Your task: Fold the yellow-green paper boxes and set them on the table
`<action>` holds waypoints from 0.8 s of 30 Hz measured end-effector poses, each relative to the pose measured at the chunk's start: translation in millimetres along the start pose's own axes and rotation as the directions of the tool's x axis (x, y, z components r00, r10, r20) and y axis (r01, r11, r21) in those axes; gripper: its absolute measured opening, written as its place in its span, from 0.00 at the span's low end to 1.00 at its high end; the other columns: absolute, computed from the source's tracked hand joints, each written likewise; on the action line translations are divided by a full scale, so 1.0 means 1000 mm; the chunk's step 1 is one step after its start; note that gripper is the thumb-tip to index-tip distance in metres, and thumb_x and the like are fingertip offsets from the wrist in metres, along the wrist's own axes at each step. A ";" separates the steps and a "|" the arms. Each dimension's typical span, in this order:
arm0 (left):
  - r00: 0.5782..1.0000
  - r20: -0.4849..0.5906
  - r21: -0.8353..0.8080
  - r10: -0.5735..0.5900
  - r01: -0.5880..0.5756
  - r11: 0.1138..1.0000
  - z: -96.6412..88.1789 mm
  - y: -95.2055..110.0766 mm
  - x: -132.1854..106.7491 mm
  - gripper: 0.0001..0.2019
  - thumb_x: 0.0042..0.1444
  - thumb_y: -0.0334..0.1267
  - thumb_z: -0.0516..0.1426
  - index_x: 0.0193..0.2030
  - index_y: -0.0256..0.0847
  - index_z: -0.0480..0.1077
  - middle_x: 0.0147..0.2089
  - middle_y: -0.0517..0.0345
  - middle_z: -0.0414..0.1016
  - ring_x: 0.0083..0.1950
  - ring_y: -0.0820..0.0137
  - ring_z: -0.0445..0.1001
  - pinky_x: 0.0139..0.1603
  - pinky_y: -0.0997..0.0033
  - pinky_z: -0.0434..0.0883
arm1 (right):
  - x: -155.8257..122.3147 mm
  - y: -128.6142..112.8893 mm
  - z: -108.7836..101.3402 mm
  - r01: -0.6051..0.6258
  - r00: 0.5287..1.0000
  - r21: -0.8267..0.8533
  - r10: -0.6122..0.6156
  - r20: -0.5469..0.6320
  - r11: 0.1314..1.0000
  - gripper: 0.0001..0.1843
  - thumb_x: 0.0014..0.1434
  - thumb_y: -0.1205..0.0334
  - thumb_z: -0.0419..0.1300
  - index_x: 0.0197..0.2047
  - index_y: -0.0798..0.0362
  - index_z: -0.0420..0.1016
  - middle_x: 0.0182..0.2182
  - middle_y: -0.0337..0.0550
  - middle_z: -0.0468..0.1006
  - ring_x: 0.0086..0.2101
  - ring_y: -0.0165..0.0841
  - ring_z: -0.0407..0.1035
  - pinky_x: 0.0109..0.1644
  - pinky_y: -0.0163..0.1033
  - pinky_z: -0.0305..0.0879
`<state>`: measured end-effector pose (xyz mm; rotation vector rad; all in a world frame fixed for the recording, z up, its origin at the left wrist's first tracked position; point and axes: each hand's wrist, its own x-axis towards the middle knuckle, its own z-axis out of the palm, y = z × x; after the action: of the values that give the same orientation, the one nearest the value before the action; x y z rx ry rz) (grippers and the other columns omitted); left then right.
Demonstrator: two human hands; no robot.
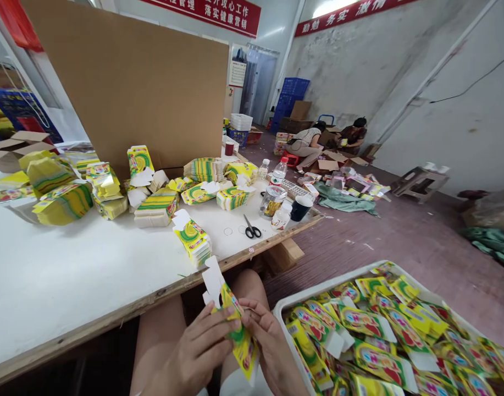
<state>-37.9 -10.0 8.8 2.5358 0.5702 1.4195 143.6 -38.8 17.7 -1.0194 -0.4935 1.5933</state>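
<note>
Both of my hands grip one small yellow-and-green printed carton (pixel 237 324) over my lap, below the table edge. My left hand (pixel 198 349) pinches its left side, fingers curled around it. My right hand (pixel 268 344) holds its right side with thumb and fingers closed on it. The carton's white flaps stick up at the top. A white bin (pixel 281 309) to my right holds several folded cartons of the same print. A short stack of flat cartons (pixel 193 239) lies on the white table (pixel 70 275) just above my hands.
Piles of flat cartons (pixel 64 203) cover the table's far side in front of a big cardboard sheet (pixel 144 82). Black scissors (pixel 250 228), a jar (pixel 272 201), bottles and a dark cup (pixel 301 208) stand near the table corner. Two people (pixel 313 142) sit on the floor far off.
</note>
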 end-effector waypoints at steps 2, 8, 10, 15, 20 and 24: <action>0.971 -0.079 -0.126 -0.225 0.214 0.969 0.008 0.008 -0.005 0.21 0.64 0.29 0.52 0.61 0.53 0.69 0.66 0.53 0.70 0.69 0.60 0.65 0.68 0.52 0.66 | -0.001 -0.001 0.002 0.026 1.000 0.003 -0.026 0.007 1.000 0.21 0.47 0.57 0.75 0.43 0.52 0.78 0.34 0.42 0.84 0.33 0.33 0.76 0.41 0.36 0.68; 0.605 0.200 -0.808 -0.771 0.547 0.219 0.026 0.009 0.001 0.29 0.60 0.51 0.58 0.67 0.50 0.62 0.69 0.47 0.66 0.68 0.51 0.65 0.64 0.53 0.70 | -0.006 0.008 0.007 0.077 0.997 -0.032 -0.077 0.005 0.997 0.17 0.49 0.56 0.74 0.41 0.51 0.77 0.33 0.42 0.83 0.33 0.35 0.76 0.38 0.36 0.68; 0.584 0.349 -0.831 -0.733 0.555 0.046 0.024 0.010 0.005 0.29 0.57 0.55 0.59 0.62 0.45 0.70 0.63 0.43 0.73 0.64 0.49 0.70 0.62 0.53 0.71 | -0.006 0.013 0.009 0.076 0.997 -0.055 -0.075 0.028 0.996 0.17 0.49 0.55 0.74 0.39 0.51 0.77 0.31 0.41 0.83 0.30 0.33 0.74 0.34 0.35 0.65; 0.578 0.406 -0.835 -0.708 0.549 -0.030 0.018 0.015 0.000 0.26 0.49 0.54 0.66 0.54 0.46 0.76 0.57 0.46 0.78 0.58 0.50 0.75 0.60 0.52 0.71 | -0.008 0.017 0.012 0.096 0.995 -0.013 -0.095 0.039 0.995 0.17 0.47 0.54 0.75 0.37 0.51 0.77 0.27 0.39 0.82 0.29 0.31 0.73 0.34 0.33 0.63; 0.464 0.450 -0.819 -0.763 0.555 -0.145 0.021 0.011 -0.016 0.22 0.44 0.53 0.69 0.44 0.45 0.79 0.49 0.48 0.83 0.50 0.52 0.80 0.52 0.52 0.75 | -0.010 0.015 0.012 0.092 0.995 -0.006 -0.092 0.029 0.996 0.17 0.44 0.53 0.76 0.33 0.51 0.76 0.30 0.42 0.82 0.33 0.37 0.75 0.37 0.37 0.67; 0.594 0.463 -0.838 -0.658 0.536 -0.106 0.015 0.014 -0.003 0.30 0.40 0.56 0.69 0.49 0.44 0.78 0.52 0.44 0.80 0.54 0.49 0.77 0.54 0.53 0.74 | -0.009 0.014 0.012 0.099 0.994 0.015 -0.100 0.044 0.995 0.17 0.47 0.52 0.74 0.37 0.50 0.78 0.29 0.40 0.82 0.32 0.35 0.75 0.37 0.36 0.67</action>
<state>-22.8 -23.6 3.6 0.8775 0.5003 0.9446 125.9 -48.9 16.6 -0.9367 -0.5555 1.5316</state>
